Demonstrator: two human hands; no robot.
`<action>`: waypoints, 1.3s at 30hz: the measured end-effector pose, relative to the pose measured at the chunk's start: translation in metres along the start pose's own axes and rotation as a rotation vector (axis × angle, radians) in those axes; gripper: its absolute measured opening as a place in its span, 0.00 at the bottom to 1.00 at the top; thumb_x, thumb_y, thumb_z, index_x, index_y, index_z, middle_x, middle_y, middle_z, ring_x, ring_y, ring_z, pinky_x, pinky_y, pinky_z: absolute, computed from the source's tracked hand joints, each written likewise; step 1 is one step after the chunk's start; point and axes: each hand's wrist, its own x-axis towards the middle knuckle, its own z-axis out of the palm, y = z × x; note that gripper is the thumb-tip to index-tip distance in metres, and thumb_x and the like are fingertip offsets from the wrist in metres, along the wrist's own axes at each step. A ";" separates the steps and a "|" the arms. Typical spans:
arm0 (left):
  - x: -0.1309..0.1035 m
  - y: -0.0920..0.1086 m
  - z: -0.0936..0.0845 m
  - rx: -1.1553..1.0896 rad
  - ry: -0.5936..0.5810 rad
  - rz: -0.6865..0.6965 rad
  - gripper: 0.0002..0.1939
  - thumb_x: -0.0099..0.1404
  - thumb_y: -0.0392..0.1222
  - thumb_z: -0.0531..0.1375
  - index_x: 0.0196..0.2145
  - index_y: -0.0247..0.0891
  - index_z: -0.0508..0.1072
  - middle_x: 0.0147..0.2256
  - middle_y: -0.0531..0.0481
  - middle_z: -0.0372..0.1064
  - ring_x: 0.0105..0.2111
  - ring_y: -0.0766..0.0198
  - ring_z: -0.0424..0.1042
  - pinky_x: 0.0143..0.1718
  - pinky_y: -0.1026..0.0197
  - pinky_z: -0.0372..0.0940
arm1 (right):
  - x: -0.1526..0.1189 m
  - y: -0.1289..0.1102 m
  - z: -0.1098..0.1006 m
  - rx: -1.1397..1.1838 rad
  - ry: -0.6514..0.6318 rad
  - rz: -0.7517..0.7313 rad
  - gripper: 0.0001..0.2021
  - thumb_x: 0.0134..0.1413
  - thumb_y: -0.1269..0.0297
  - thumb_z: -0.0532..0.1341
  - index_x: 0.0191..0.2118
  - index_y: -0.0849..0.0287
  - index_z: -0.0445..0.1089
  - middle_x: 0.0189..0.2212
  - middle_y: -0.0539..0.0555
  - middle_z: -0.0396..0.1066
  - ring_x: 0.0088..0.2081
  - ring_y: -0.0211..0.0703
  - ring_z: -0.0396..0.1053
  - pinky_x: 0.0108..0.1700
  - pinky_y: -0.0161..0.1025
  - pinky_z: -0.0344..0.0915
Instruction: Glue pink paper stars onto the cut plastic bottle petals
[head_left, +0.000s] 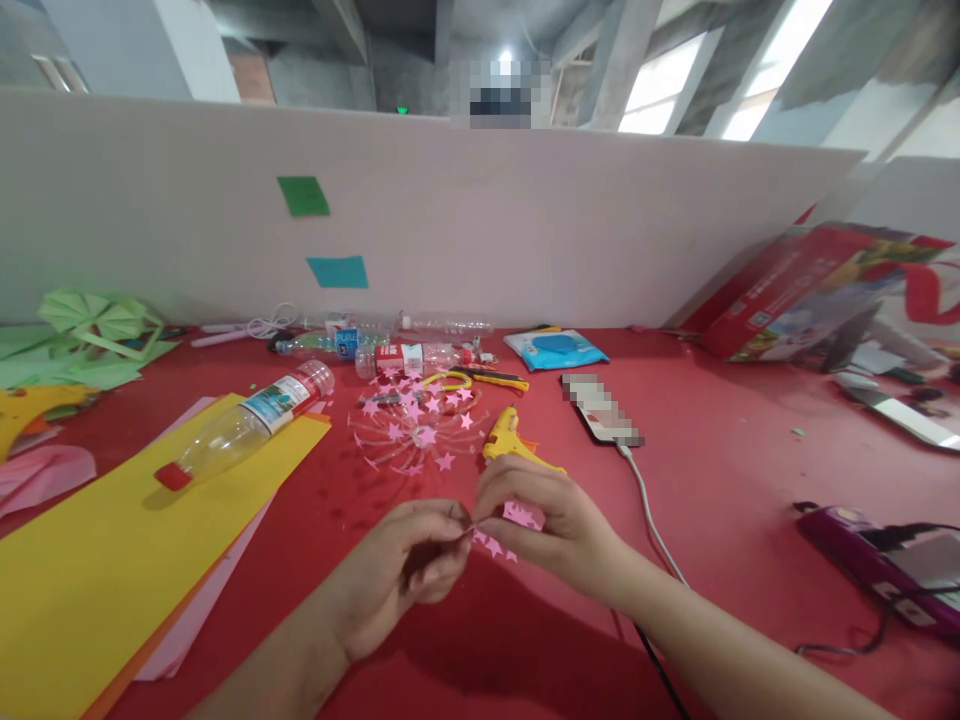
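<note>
My left hand (424,555) and my right hand (544,515) meet fingertip to fingertip above the red table. Both are closed in a pinch on something tiny that the fingers mostly hide. Several loose pink paper stars (493,546) lie just under and behind my right hand. Beyond the hands stands a clear plastic piece cut into curved, spreading strips (420,436), with pink stars on the strips. A yellow hot glue gun (506,436) rests behind my right hand, its near end covered by the fingers.
Yellow paper sheets (90,560) with a plastic bottle (225,440) cover the left. Further back are more bottles (405,358), a yellow cutter (491,379) and a wipes pack (556,350). A phone (600,410) with a cable and a purple power strip (870,560) lie right.
</note>
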 end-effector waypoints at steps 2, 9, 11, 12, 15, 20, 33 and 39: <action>-0.002 0.007 0.002 0.302 0.153 0.148 0.07 0.58 0.41 0.55 0.25 0.38 0.64 0.17 0.59 0.51 0.18 0.72 0.47 0.20 0.66 0.45 | 0.005 0.004 -0.007 -0.034 0.053 0.036 0.04 0.56 0.71 0.59 0.30 0.58 0.68 0.27 0.49 0.67 0.30 0.35 0.65 0.34 0.34 0.64; 0.011 0.018 0.004 1.646 0.616 0.932 0.06 0.61 0.35 0.55 0.35 0.36 0.71 0.36 0.44 0.65 0.38 0.56 0.64 0.41 0.53 0.60 | 0.015 0.033 -0.020 -0.299 0.221 -0.033 0.05 0.54 0.73 0.57 0.29 0.58 0.66 0.27 0.51 0.66 0.29 0.37 0.63 0.31 0.34 0.62; 0.022 0.015 0.006 1.825 0.684 0.984 0.06 0.61 0.35 0.56 0.36 0.34 0.72 0.38 0.42 0.66 0.39 0.53 0.63 0.40 0.51 0.60 | 0.011 0.039 -0.017 -0.302 0.279 -0.040 0.06 0.53 0.74 0.56 0.28 0.58 0.65 0.27 0.50 0.65 0.28 0.37 0.63 0.30 0.34 0.61; 0.027 0.013 0.007 1.880 0.725 0.988 0.06 0.60 0.36 0.58 0.36 0.34 0.72 0.39 0.41 0.66 0.39 0.52 0.63 0.39 0.50 0.60 | 0.008 0.041 -0.015 -0.300 0.293 -0.041 0.06 0.53 0.75 0.56 0.28 0.58 0.65 0.27 0.51 0.65 0.28 0.37 0.63 0.30 0.34 0.61; 0.042 0.007 0.007 1.960 0.842 0.975 0.07 0.58 0.38 0.61 0.35 0.34 0.73 0.41 0.39 0.66 0.39 0.50 0.62 0.39 0.49 0.59 | 0.001 0.045 -0.012 -0.299 0.283 -0.052 0.06 0.53 0.75 0.56 0.29 0.58 0.65 0.27 0.51 0.66 0.28 0.37 0.63 0.30 0.34 0.61; 0.053 0.003 0.002 1.961 0.857 1.008 0.04 0.60 0.39 0.60 0.32 0.37 0.74 0.39 0.41 0.68 0.38 0.51 0.61 0.38 0.50 0.57 | -0.001 0.046 -0.011 -0.273 0.268 -0.088 0.06 0.54 0.76 0.56 0.31 0.59 0.66 0.28 0.52 0.66 0.30 0.38 0.64 0.32 0.34 0.62; 0.032 0.001 -0.021 1.720 0.746 0.959 0.01 0.59 0.35 0.61 0.31 0.38 0.72 0.40 0.44 0.65 0.41 0.54 0.63 0.41 0.51 0.56 | -0.001 0.038 0.010 -0.281 0.195 -0.101 0.05 0.54 0.75 0.55 0.30 0.59 0.65 0.27 0.51 0.65 0.29 0.37 0.63 0.31 0.35 0.62; 0.031 -0.001 -0.023 1.693 0.747 0.985 0.03 0.59 0.33 0.60 0.31 0.38 0.72 0.40 0.44 0.65 0.41 0.54 0.63 0.42 0.51 0.57 | 0.004 0.038 0.019 -0.413 0.208 -0.178 0.06 0.57 0.74 0.54 0.31 0.60 0.67 0.28 0.54 0.68 0.30 0.40 0.64 0.31 0.36 0.63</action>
